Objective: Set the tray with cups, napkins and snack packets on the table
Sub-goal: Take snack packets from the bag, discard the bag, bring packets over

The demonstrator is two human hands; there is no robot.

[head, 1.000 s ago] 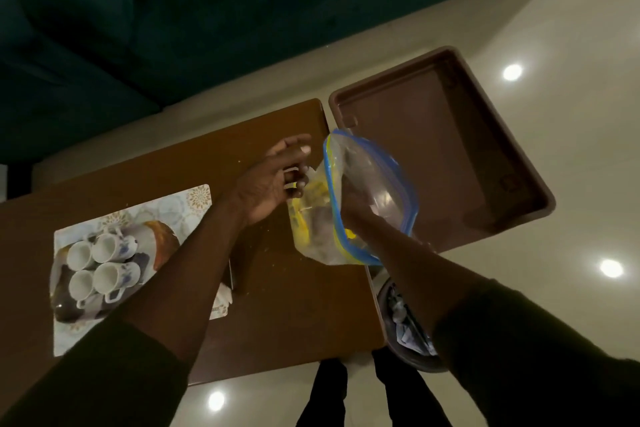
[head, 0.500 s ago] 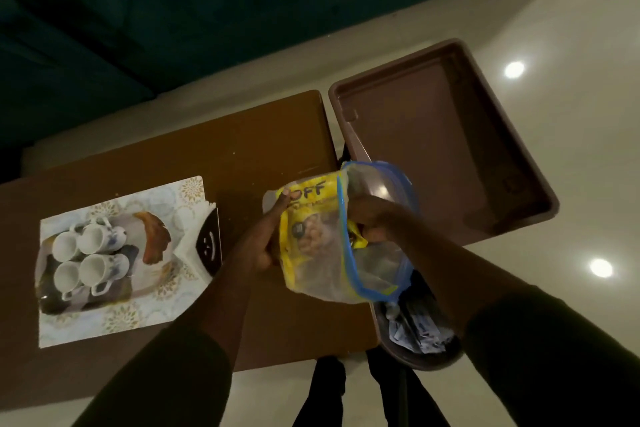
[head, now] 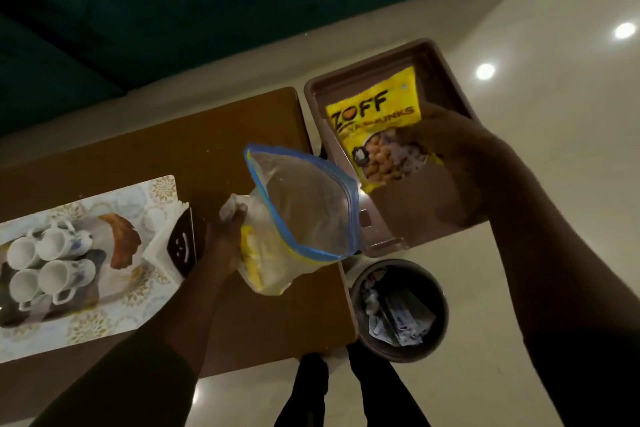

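My right hand (head: 446, 146) grips a yellow snack packet (head: 379, 125) and holds it over the brown tray (head: 446, 80), which stands to the right of the wooden table (head: 214, 135). My left hand (head: 225, 239) holds a clear zip bag (head: 304, 211) with a blue rim by its lower part, above the table's right end; more yellow packets show inside it. Several white cups (head: 45, 263) stand on a patterned mat (head: 104, 319) at the left. A napkin holder (head: 173, 239) with white napkins stands beside the mat.
A round bin (head: 398, 308) with crumpled paper stands on the pale floor just right of the table's near corner. A dark green sofa (head: 173, 10) runs along the far side. My legs (head: 346, 388) are at the table's near edge.
My right hand has pulled a yellow packet out of the zip bag and carried it right, over the tray. My left hand has shifted to the bag's lower part.
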